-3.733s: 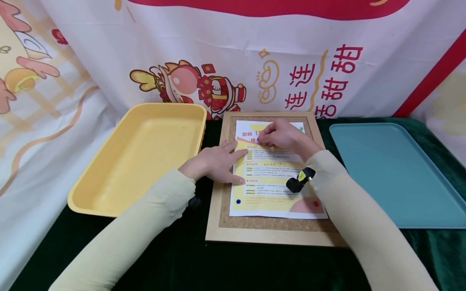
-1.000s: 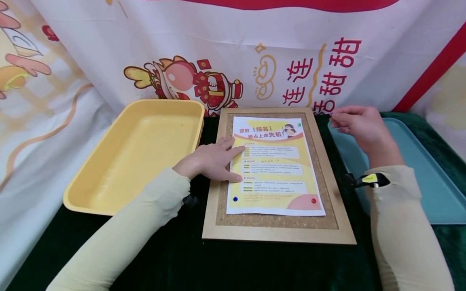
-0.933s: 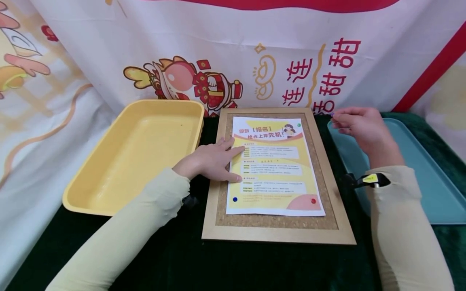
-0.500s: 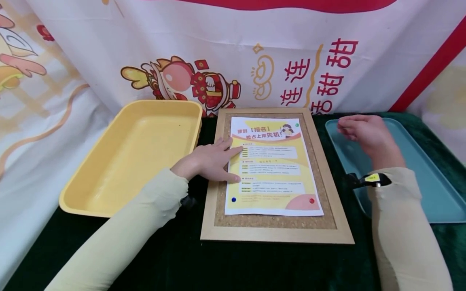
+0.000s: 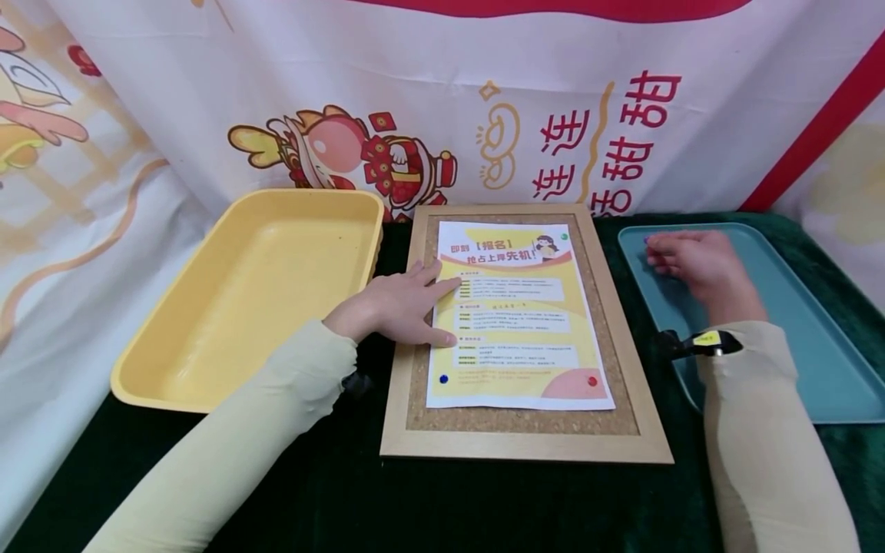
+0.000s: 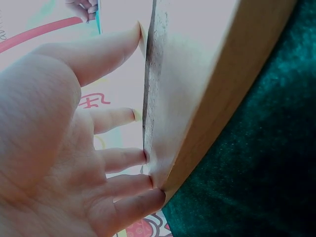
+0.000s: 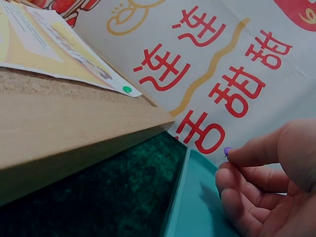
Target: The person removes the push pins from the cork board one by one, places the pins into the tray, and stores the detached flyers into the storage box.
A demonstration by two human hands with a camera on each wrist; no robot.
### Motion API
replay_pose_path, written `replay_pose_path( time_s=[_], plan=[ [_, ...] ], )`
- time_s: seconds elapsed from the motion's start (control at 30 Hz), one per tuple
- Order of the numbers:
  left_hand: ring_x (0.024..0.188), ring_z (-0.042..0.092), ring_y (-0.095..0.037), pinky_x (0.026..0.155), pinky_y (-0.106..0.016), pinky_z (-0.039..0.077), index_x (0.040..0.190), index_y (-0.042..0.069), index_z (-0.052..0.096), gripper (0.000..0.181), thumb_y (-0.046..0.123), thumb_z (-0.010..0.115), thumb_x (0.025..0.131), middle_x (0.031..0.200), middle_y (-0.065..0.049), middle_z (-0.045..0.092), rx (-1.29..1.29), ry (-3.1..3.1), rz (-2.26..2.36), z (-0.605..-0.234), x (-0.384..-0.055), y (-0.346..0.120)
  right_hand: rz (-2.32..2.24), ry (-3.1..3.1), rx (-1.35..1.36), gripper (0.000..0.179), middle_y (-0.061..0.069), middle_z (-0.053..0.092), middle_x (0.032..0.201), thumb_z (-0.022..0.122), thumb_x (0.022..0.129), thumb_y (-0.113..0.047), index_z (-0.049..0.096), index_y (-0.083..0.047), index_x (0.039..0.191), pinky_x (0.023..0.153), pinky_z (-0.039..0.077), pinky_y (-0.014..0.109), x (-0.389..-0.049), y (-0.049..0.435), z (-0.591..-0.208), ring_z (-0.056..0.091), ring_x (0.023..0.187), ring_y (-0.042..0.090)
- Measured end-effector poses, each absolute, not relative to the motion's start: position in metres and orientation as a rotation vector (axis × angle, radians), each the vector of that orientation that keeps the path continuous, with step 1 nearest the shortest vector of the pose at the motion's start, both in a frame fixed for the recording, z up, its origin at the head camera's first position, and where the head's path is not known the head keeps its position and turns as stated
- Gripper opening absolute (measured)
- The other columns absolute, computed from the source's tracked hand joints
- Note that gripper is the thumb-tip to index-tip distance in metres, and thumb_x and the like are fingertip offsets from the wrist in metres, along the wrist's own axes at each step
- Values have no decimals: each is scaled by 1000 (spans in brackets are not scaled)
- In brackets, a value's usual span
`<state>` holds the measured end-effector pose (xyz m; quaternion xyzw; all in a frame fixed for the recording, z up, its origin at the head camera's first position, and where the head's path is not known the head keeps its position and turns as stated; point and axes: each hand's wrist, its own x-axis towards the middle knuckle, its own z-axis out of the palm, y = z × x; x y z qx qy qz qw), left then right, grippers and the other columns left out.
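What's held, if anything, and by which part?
Right hand pinches a purple pushpin, exactly where is unclear; left hand holds nothing, resting on the paper.

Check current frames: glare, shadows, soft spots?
Head: faint sheen in the yellow tray, poster unreadable in its smallest print. Left wrist: wooden frame washed out toward the top, green cloth dark. Right wrist: soft dark patch, likely shadow, on the blue tray beside the right hand.

In the head view, the left hand point(image 5: 401, 307) covered a part of the wooden frame point(image 5: 525, 447), and the smallest lines of the paper point(image 5: 515, 330) could not be read. Its right edge cut the teal tray point(image 5: 826, 365) (the right sleeve point(image 5: 757, 438) also hid some). The right wrist view's edge cut the right hand point(image 7: 274, 180).
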<state>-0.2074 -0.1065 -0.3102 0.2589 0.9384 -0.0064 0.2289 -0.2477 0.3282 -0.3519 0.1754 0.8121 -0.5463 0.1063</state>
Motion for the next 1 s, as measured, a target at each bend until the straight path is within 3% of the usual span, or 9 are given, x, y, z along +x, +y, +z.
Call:
replay_pose_path(
  time_s=[0.27,0.5,1.0],
  plan=[
    [167,8,-39,128,-63,28,172,27,21,96,67,64,96,181,-13,6,718,2590,-20,-310,-207,-107,-1745,2280,591,39,-21,73,93,64,105,-44,65,-22,137,87,57,17,-248,331,-355,68,97,3],
    [167,8,-39,128,-63,28,172,26,21,97,67,64,96,181,-13,5,728,2586,-15,-311,-208,-107,-1705,2268,593,62,-25,71,91,59,108,-42,46,-14,162,90,57,16,-249,332,-356,69,100,0],
    [168,6,-39,129,-62,27,172,26,20,97,67,64,96,181,-12,4,719,2582,-11,-310,-207,-107,-1659,2254,677,56,-19,73,86,59,109,-39,51,-14,158,88,57,18,-252,329,-353,70,93,2]
  ],
)
